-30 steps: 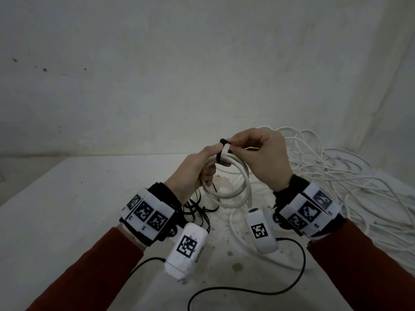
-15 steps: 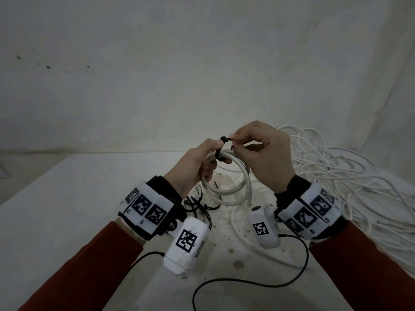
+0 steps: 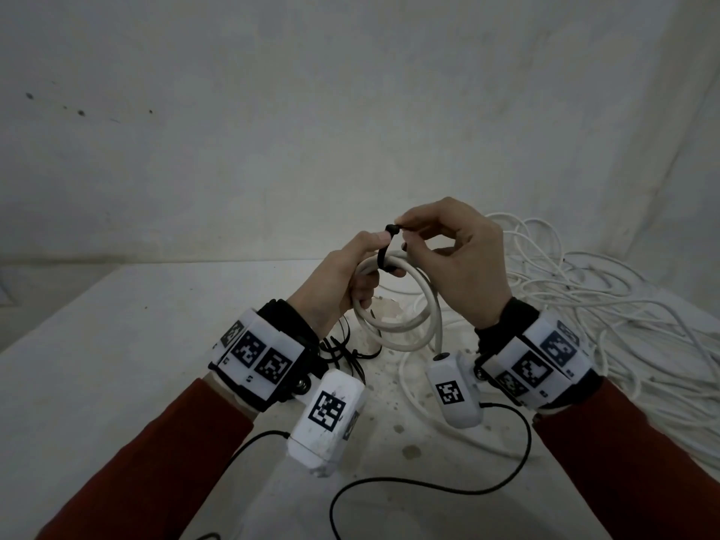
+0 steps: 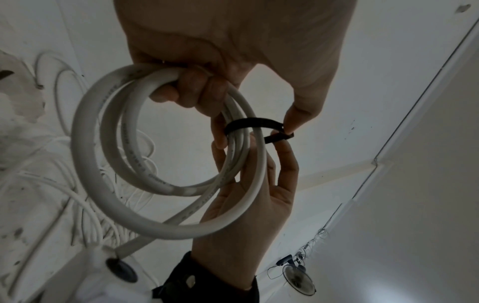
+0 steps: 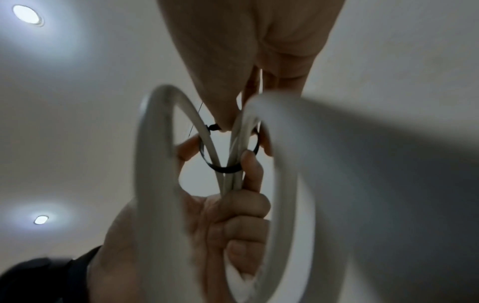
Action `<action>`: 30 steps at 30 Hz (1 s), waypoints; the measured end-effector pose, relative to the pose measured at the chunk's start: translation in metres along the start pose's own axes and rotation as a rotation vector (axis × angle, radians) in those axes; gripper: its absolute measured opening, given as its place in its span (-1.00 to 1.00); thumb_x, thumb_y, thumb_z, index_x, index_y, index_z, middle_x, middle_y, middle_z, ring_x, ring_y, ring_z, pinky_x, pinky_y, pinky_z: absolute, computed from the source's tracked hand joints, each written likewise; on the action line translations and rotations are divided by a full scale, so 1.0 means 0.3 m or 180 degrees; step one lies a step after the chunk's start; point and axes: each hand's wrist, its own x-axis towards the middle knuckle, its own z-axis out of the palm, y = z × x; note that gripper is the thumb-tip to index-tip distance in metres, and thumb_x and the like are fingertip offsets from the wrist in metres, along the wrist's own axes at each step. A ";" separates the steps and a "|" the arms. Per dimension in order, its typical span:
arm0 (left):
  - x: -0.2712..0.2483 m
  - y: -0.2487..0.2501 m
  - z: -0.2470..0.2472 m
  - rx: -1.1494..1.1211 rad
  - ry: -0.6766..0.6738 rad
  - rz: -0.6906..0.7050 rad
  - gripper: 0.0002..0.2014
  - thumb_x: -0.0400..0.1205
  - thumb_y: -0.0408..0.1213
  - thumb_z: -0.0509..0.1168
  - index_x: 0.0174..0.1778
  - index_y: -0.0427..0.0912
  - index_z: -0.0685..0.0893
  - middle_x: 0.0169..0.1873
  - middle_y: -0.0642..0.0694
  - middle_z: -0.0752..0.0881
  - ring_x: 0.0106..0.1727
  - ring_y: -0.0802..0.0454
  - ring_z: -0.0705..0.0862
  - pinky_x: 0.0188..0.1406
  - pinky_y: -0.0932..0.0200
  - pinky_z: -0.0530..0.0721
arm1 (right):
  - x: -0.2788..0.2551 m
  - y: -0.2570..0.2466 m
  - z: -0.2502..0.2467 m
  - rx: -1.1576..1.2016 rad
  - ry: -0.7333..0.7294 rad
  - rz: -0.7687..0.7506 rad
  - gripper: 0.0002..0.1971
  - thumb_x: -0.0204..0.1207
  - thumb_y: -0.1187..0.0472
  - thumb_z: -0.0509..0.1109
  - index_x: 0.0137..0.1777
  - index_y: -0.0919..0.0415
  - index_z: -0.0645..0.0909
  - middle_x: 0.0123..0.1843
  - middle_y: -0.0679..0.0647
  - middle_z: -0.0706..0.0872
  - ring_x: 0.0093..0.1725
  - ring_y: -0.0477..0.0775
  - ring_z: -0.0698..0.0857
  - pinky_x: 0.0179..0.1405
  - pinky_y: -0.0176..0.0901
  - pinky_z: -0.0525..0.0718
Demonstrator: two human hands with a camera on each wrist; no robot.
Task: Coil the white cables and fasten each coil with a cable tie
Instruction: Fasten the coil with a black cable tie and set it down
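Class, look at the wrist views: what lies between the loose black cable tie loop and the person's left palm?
White coil strands run through the cable tie into the left hand; the right wrist view shows it.

- Two hands up in the middle: left hand and right hand.
- One coil of white cable between them, looks like three turns or so.
- One black tie looped round that coil.
- One big loose pile of white cable at the far right, way too tangled to count strands.
- A small bunch of spare black ties on the table, near left of the coil, can't count them.
- Two wrist cameras, one per arm.
- Two ceiling lights in the right wrist view.
- One fan in the left wrist view.
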 end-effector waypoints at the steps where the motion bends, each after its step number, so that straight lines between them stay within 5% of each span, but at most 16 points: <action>1: 0.001 -0.001 -0.002 -0.0013 -0.0011 -0.0013 -0.51 0.26 0.26 0.24 -0.36 -0.13 0.74 -0.47 -0.05 0.14 -0.48 0.06 0.17 -0.41 0.21 0.31 | 0.000 -0.001 -0.003 -0.0042 -0.0032 -0.0043 -0.74 0.45 0.47 0.43 -0.11 0.05 0.70 -0.13 0.04 0.77 -0.20 -0.06 0.76 -0.42 -0.06 0.75; 12: 0.006 -0.006 -0.009 -0.0002 -0.0048 -0.0041 -0.52 0.26 0.25 0.25 -0.34 -0.12 0.77 -0.52 0.01 0.18 -0.49 0.07 0.17 -0.38 0.18 0.29 | -0.001 0.007 -0.011 -0.0267 -0.0051 -0.0205 -0.88 0.47 0.39 0.47 -0.09 0.21 0.80 -0.18 0.06 0.74 -0.26 -0.10 0.76 -0.41 -0.13 0.75; 17: 0.005 -0.010 -0.006 0.0082 -0.0020 -0.0016 -0.53 0.42 0.19 0.20 -0.27 -0.19 0.72 -0.57 0.07 0.25 -0.49 0.09 0.19 -0.36 0.16 0.27 | -0.002 0.011 -0.004 -0.0329 -0.0050 -0.0338 -0.87 0.45 0.39 0.49 -0.07 0.22 0.81 -0.24 0.00 0.70 -0.29 -0.10 0.73 -0.38 -0.17 0.75; 23: 0.008 -0.010 -0.010 0.0007 -0.0046 -0.0049 -0.51 0.48 0.16 0.16 -0.25 -0.22 0.74 -0.49 -0.02 0.19 -0.48 0.08 0.19 -0.35 0.15 0.28 | -0.010 0.013 -0.001 0.0023 -0.0006 -0.0184 -0.84 0.46 0.40 0.48 -0.04 0.17 0.80 -0.22 0.04 0.71 -0.25 0.01 0.75 -0.40 0.06 0.75; 30: 0.000 -0.006 -0.001 0.0078 -0.0023 0.0005 -0.67 0.48 0.10 0.31 -0.41 -0.06 0.75 -0.55 0.05 0.24 -0.48 0.09 0.19 -0.32 0.13 0.26 | -0.030 -0.021 -0.002 0.0452 -0.0007 0.0347 -0.66 0.43 0.50 0.46 0.08 0.07 0.70 -0.15 0.07 0.77 -0.14 0.04 0.80 -0.24 0.07 0.81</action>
